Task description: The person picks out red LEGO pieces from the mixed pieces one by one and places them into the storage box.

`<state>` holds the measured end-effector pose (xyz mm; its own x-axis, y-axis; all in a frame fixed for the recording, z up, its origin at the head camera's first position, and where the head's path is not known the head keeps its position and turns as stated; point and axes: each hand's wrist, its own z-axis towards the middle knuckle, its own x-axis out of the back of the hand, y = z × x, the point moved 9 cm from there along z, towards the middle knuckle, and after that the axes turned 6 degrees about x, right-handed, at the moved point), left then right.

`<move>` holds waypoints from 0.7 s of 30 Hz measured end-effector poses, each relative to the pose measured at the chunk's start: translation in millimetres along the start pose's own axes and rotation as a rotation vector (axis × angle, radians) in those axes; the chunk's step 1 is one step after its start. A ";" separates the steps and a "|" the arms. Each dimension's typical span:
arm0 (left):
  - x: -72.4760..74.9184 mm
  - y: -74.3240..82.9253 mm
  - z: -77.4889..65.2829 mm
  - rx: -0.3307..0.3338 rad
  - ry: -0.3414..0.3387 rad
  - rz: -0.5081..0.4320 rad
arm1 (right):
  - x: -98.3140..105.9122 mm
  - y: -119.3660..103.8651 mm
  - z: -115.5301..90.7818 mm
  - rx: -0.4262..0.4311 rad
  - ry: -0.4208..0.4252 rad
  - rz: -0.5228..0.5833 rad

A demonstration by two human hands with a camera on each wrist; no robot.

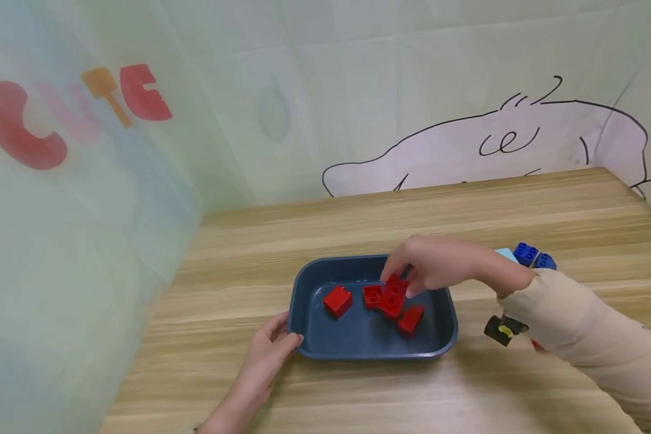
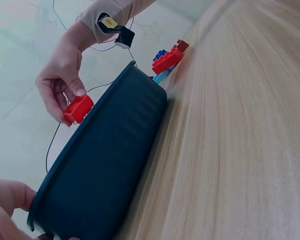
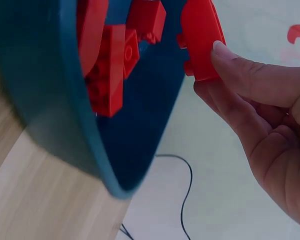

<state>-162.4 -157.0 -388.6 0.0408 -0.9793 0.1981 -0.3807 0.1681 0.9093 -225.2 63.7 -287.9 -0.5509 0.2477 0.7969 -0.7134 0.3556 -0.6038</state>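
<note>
A dark blue tray [image 1: 352,345] with rounded corners rests on the wooden table. My left hand [image 1: 268,352] grips its left rim near the front corner, thumb over the edge. Above the tray's right half, my right hand [image 1: 436,262] pinches a red toy brick [image 3: 202,42] between thumb and fingers, studs showing. That brick is held clear of the tray floor in the right wrist view. Inside lie several other red bricks: one apart on the left [image 1: 337,301], a small one [image 1: 372,296] near the middle and one [image 1: 410,320] at the front right.
Right of the tray, blue bricks [image 1: 526,254] and a light blue piece [image 1: 506,255] lie partly behind the right forearm. Red bricks [image 2: 167,60] stand there too, mostly hidden by the sleeve in the head view. A patterned wall [image 1: 304,120] borders the table's back.
</note>
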 end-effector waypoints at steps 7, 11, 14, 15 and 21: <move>0.4 0.1 0.6 -0.004 0.000 0.000 | -11.4 -11.5 22.2 0.045 -0.047 -0.032; 0.6 0.4 0.5 -0.007 -0.004 -0.003 | -17.0 -15.9 34.4 0.052 -0.076 -0.066; 1.2 0.2 0.6 -0.001 0.001 -0.005 | -23.1 -17.0 42.6 0.049 -0.102 -0.093; 1.2 0.2 0.5 0.000 0.000 -0.006 | -25.6 -17.0 45.0 0.050 -0.110 -0.090; 0.3 -0.5 -0.3 0.008 -0.003 -0.006 | -38.3 -16.3 54.9 0.064 -0.139 -0.053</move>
<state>-161.9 -157.3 -388.9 0.0405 -0.9806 0.1918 -0.3878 0.1615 0.9075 -216.3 -1.1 -309.6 -0.5630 0.1018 0.8202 -0.7669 0.3054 -0.5644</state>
